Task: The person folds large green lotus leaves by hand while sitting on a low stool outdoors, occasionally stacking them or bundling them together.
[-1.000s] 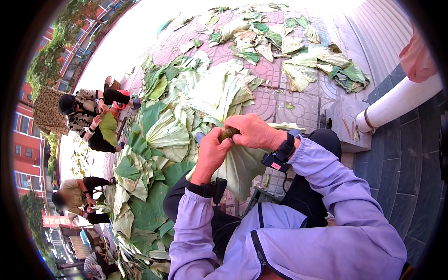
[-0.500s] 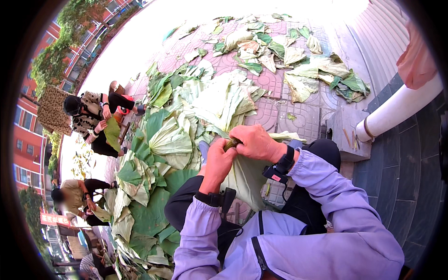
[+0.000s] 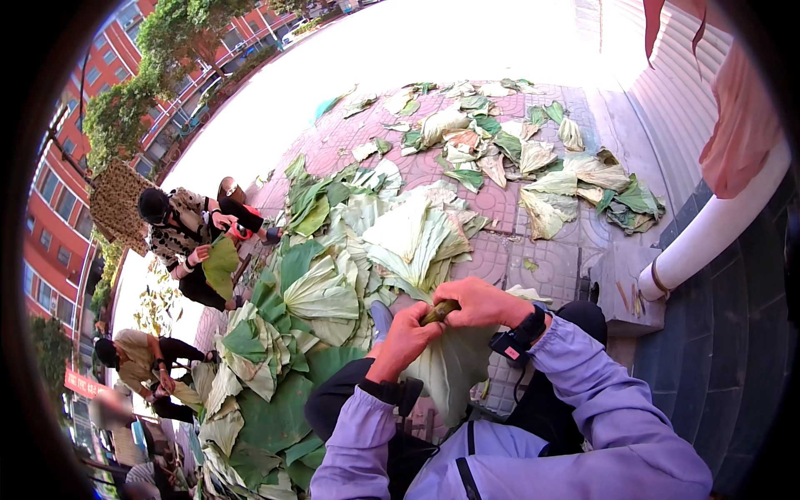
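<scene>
In front of my lap, my left hand (image 3: pixel 406 339) and my right hand (image 3: pixel 478 302) meet at a brownish-green gathered end (image 3: pixel 439 312) of a large leaf. Both sets of fingers are closed on it, the left on its near side and the right on its far side. Below them the pale green lotus leaf (image 3: pixel 450 375) spreads down between my knees. My fingertips partly hide how the end is bunched or twisted. Just beyond my hands lies a thick pile of similar lotus leaves (image 3: pixel 412 242), some pale and dry, others dark green.
More leaves (image 3: pixel 467 142) are scattered over the pink paving. A grey block (image 3: pixel 621 279) with thin sticks on it stands at right, beside a white pipe (image 3: pixel 708 237). At left, one seated person (image 3: pixel 187 237) handles a green leaf; another person (image 3: pixel 146 367) sits nearer.
The whole view has shifted, so the scene sits lower and slightly right. Both hands stay together at the leaf's gathered end, and more of that end shows between them.
</scene>
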Action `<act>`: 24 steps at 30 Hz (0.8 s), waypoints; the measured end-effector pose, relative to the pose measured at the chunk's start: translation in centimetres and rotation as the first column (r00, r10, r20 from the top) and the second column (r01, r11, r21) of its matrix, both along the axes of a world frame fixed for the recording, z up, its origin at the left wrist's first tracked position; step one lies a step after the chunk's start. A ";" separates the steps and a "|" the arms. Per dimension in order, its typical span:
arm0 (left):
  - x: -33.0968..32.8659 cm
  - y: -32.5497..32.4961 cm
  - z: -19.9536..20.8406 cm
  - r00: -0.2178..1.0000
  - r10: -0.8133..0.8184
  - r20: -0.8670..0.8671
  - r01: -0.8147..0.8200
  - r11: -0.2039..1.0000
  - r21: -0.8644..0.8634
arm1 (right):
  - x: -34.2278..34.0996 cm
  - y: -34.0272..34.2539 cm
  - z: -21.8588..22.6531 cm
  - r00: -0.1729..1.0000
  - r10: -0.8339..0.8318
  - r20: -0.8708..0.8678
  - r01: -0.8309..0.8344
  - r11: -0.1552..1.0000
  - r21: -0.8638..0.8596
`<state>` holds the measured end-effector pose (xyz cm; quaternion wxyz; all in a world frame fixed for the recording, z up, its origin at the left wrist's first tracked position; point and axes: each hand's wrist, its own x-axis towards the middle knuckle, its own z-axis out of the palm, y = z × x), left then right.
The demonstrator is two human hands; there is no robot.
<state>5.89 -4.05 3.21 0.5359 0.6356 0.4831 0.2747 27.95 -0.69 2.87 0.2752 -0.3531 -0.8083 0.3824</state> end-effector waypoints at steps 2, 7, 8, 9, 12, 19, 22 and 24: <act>-0.1 0.0 0.1 1.000 -0.013 -0.016 0.013 0.999 0.051 | 0.0 0.1 0.3 0.999 0.027 0.033 -0.026 0.999 -0.026; 0.4 0.4 -0.2 0.997 -0.035 -0.067 0.043 0.992 0.115 | 0.3 0.0 0.0 0.999 0.012 0.041 -0.013 1.000 0.006; 0.3 0.4 -0.2 0.995 -0.025 -0.092 0.036 0.991 0.129 | 0.2 0.0 -0.1 0.999 0.009 0.043 -0.010 1.000 0.017; 0.4 0.3 0.1 0.994 -0.021 -0.110 0.037 0.989 0.145 | 0.4 0.0 -0.2 0.999 0.014 0.030 -0.015 1.000 0.023; 0.1 0.8 -1.4 0.986 -0.004 -0.164 0.039 0.977 0.211 | 0.3 0.1 -0.3 1.000 0.026 -0.010 -0.025 0.999 0.046; 0.7 1.1 -1.8 0.981 0.067 -0.184 -0.028 0.978 0.209 | 0.2 -0.6 -0.3 0.992 -0.126 0.002 0.125 0.988 0.090; 1.2 1.2 -0.8 0.968 0.051 -0.245 0.009 0.971 0.238 | 0.1 -0.8 -0.6 0.988 -0.155 -0.012 0.155 0.981 0.114; 1.3 1.5 -1.0 0.971 0.043 -0.236 0.016 0.970 0.241 | 0.0 -0.8 -0.7 0.986 -0.166 -0.009 0.166 0.978 0.127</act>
